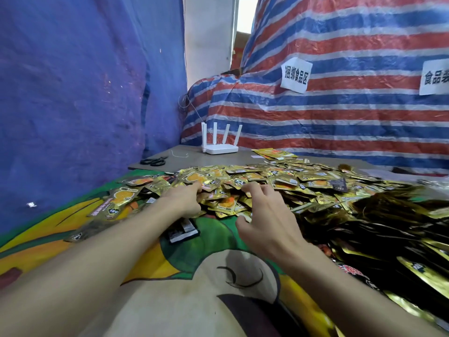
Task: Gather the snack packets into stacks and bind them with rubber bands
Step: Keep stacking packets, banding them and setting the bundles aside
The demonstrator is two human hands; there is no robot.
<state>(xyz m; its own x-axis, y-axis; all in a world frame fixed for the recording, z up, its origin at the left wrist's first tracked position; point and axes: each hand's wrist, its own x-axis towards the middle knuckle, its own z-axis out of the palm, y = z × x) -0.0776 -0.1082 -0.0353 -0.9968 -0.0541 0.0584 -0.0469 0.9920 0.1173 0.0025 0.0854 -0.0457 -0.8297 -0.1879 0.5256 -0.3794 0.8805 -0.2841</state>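
Snack packets (255,188) lie in a big shiny gold heap in front of the white router (220,148), between it and me. They sit on a cartoon cloth (170,276). None of them are in a neat stack yet, so I think this is the very start of the job: pulling some out of the heap.

My right hand (264,215) rests on the edge of the heap, on my side of the router. Its fingers are spread wide and bent like a rake, with the thumb low. It pinches nothing. Spread like that, it can drag many packets at once.

My left hand (181,201) is a little more to the left, with its fingers pushed in among the packets. They are partly hidden, so I cannot tell if they pinch one.

My hands are close together, I think so they can squeeze packets between them.

Scissors (154,161) lie to the left of the router. I see no rubber bands.
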